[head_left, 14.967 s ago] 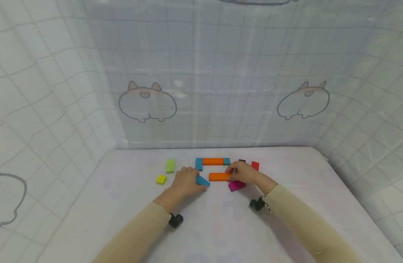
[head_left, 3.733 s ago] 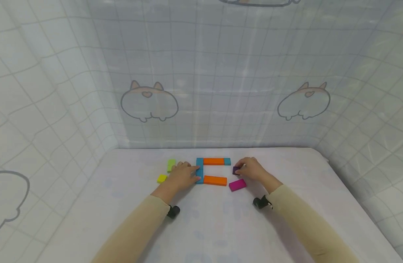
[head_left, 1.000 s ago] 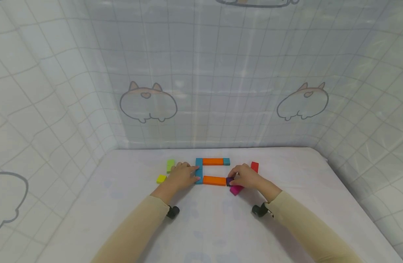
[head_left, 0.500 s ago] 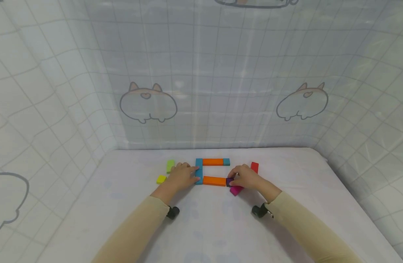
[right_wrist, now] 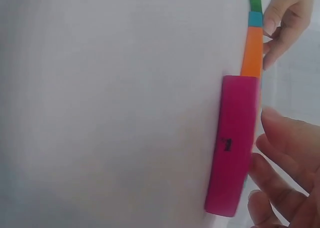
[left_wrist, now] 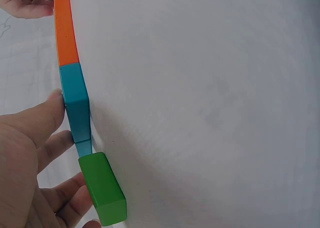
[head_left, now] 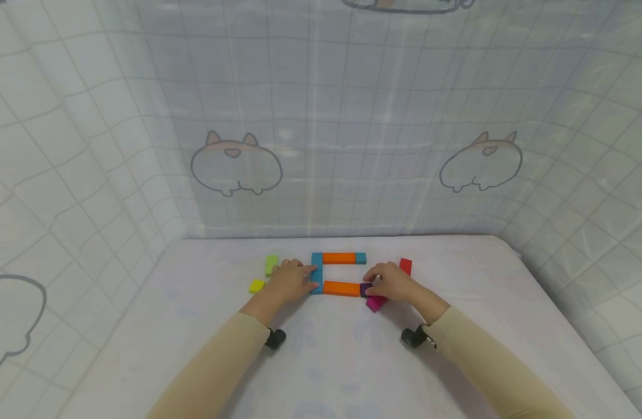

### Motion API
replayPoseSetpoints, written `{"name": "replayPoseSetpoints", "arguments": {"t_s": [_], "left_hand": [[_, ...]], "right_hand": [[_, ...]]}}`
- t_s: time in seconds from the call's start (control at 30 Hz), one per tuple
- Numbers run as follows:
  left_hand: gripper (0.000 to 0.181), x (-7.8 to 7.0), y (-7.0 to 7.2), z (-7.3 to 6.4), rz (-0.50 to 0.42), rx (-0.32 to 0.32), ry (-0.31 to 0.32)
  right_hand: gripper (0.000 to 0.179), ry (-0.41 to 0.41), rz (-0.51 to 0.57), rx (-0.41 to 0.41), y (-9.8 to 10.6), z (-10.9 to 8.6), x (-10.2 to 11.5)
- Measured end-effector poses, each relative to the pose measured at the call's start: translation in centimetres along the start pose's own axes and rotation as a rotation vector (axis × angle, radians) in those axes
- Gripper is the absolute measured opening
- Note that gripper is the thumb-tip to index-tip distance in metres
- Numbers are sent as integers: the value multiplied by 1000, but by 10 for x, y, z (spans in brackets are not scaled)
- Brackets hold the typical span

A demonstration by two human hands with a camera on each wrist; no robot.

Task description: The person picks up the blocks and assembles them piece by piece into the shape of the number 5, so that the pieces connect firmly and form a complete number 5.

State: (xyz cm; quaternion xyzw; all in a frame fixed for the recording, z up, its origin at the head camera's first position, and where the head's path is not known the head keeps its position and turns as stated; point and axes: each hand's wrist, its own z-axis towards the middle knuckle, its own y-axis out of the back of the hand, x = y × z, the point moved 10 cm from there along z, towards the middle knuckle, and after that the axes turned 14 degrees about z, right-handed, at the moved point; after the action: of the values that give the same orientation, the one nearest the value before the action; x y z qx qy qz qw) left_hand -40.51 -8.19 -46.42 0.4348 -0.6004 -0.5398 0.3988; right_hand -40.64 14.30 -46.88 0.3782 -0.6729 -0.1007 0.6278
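Observation:
My left hand [head_left: 286, 283] rests at the left side of the layout, its thumb and forefinger touching two blue blocks [head_left: 317, 282] set end to end. An upper orange block [head_left: 339, 258] runs right from them to a small blue block [head_left: 360, 258]. A lower orange block [head_left: 342, 288] leads to a small dark purple block [head_left: 366, 290], which my right hand [head_left: 394, 281] pinches against its end. Beside that hand a magenta block [head_left: 375, 303] lies slanted, partly covered. The left wrist view has a green block [left_wrist: 103, 189] near my left fingers.
To the left lie a lime green block [head_left: 271, 265] and a yellow block [head_left: 256, 286]. A red block [head_left: 406, 266] is behind my right hand. All rest on a white-covered table [head_left: 321, 361], with gridded curtains [head_left: 363, 145] around it.
Over the earlier frames, the second blue block and lower orange block joined the layout. My right hand carried the purple block to the orange block's end. Both hands are still over the last second.

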Motion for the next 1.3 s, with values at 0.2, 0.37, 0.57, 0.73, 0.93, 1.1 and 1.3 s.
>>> {"name": "replayPoseSetpoints", "arguments": {"t_s": [0.2,0.37,0.57,0.73,0.93,1.1,1.3], "left_hand": [[55,0,0,0,8,-5,-2],[56,-2,0,-1,7,-2,0],[55,-2,0,-1,8,-8,0],[55,-2,1,-2,7,-9,2],[55,-2,1,-2,5,-6,6],[55,-2,1,-1,6,-2,12],[55,-1,-1,0,5,4,8]], "right_hand": [[26,5,-4,-26,7,-5,2],[27,31,-2,-19,9,-14,6],[30,19,-9,-47,11,-23,4],[36,-21,-27,-80,13,-29,-2],[40,-36,-58,-113,15,-35,-9],[47,-58,-73,-126,13,-42,-11],[58,-89,-64,-135,10,-44,-14]]}}
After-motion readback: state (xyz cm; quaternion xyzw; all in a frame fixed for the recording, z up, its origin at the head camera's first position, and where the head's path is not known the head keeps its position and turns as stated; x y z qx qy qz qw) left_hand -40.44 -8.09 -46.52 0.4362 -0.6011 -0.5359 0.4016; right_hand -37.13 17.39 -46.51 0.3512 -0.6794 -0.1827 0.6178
